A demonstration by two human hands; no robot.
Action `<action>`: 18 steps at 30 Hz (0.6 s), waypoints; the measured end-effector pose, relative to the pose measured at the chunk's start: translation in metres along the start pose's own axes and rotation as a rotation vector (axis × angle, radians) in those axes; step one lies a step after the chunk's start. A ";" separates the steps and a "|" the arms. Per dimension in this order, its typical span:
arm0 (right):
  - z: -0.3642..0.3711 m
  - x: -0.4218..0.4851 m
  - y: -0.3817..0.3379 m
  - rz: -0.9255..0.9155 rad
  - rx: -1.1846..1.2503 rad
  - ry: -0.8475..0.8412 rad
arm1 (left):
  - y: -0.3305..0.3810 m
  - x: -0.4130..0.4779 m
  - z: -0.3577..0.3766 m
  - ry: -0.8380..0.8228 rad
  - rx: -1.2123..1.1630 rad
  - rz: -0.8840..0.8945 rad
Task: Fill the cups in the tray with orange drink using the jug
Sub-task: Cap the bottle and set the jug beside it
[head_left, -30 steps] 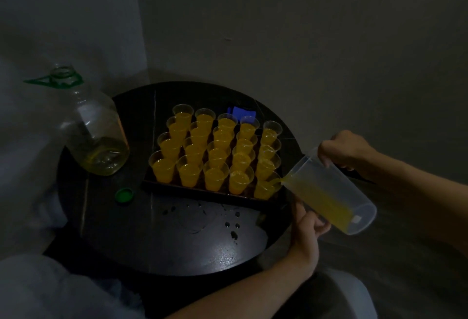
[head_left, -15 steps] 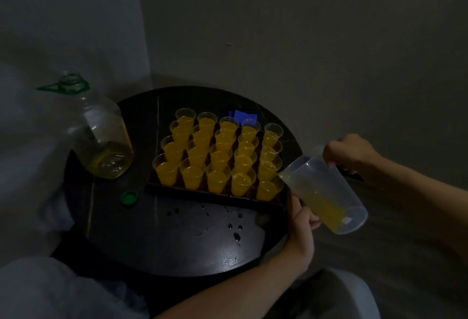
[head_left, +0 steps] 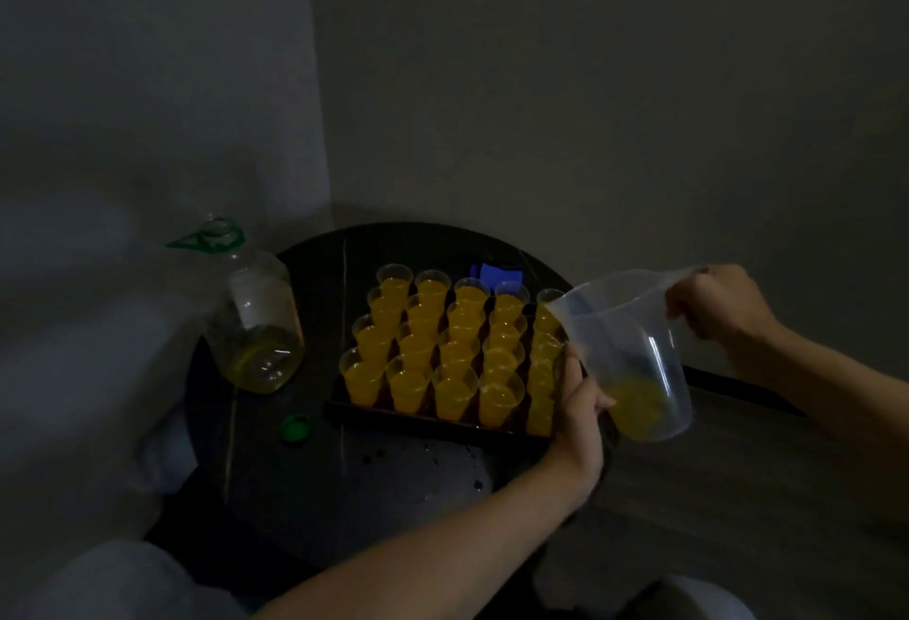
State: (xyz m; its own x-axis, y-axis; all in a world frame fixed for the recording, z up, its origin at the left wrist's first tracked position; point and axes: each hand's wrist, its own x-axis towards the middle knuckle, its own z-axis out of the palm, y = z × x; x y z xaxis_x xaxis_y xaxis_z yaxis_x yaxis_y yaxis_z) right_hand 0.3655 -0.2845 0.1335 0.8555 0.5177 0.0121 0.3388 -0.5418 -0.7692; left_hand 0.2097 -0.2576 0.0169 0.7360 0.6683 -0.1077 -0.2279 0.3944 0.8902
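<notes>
Right hand clamped on jug handle, spout over right-hand cups in tray; left hand fingers curled at tray edge, grip unclear. Risk: overtilting, brimming cups overflowing onto surface.

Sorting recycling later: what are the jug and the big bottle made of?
The jug looks like frosted translucent plastic: the drink shows cloudily through its wall. The big bottle seems clear glossy plastic, with sharp highlights and a green neck ring; glass can't be excluded.

Very dim, murky head view, soft motion blur, grainy shadows, wide-angle edge bending
</notes>
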 end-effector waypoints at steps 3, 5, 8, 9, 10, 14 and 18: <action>0.013 0.005 -0.022 -0.035 0.106 -0.010 | 0.033 0.010 -0.014 0.085 0.025 0.061; 0.025 0.004 -0.037 -0.079 0.167 -0.060 | 0.055 0.014 -0.027 0.078 0.049 0.087; 0.041 0.008 -0.058 -0.140 0.270 -0.134 | 0.081 0.031 -0.048 0.067 0.078 0.103; 0.047 0.010 -0.065 -0.144 0.297 -0.153 | 0.089 0.036 -0.054 0.077 0.092 0.103; 0.055 0.012 -0.072 -0.145 0.321 -0.163 | 0.098 0.040 -0.060 0.088 0.104 0.109; 0.085 0.022 -0.099 -0.168 0.402 -0.173 | 0.126 0.055 -0.087 0.149 0.127 0.140; 0.116 0.031 -0.117 -0.168 0.494 -0.216 | 0.137 0.074 -0.116 0.201 0.143 0.197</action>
State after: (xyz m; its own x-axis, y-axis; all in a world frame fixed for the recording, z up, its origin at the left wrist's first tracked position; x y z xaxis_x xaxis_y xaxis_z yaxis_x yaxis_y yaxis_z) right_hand 0.3070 -0.1279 0.1495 0.6883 0.7222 0.0691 0.1953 -0.0927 -0.9764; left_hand 0.1595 -0.0811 0.0797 0.5423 0.8402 0.0005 -0.2510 0.1614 0.9544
